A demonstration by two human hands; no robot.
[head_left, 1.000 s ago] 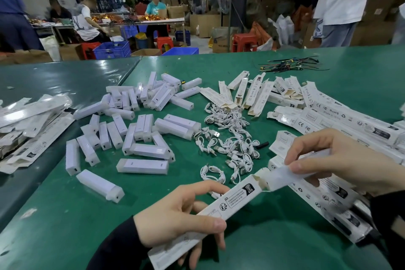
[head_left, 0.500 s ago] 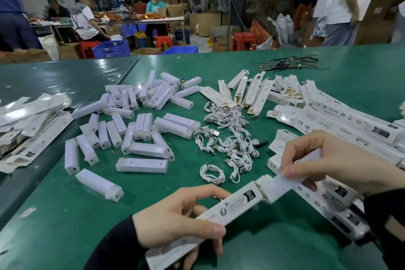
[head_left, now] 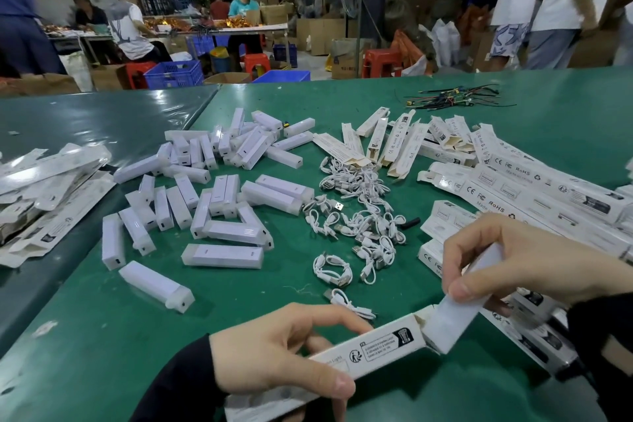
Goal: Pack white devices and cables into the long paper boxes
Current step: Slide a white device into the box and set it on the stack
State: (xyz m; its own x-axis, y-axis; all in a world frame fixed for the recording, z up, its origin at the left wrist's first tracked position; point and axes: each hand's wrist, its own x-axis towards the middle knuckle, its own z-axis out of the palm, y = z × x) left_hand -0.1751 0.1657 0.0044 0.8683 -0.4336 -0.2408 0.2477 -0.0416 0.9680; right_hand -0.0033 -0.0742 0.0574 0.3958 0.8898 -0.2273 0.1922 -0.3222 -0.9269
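Observation:
My left hand [head_left: 277, 349] grips a long white paper box [head_left: 380, 348] near the table's front edge, open end pointing right. My right hand [head_left: 513, 260] pinches a white device [head_left: 455, 319] whose lower end sits in the box's open mouth; its upper part is hidden under my fingers. A heap of white devices [head_left: 219, 188] lies on the green table [head_left: 102, 336] to the left and centre. Coiled white cables [head_left: 356, 216] lie in the middle. Long paper boxes [head_left: 534, 188] are piled at the right.
More flattened boxes [head_left: 44, 188] lie on the adjoining table at the left. A bundle of coloured wires [head_left: 452, 101] lies at the far right of the table. People stand and sit beyond the far edge among cartons, blue crates [head_left: 174, 74] and red stools.
My right hand has come down and slightly left, bringing the device's end further into the box mouth. My left hand keeps holding the box.

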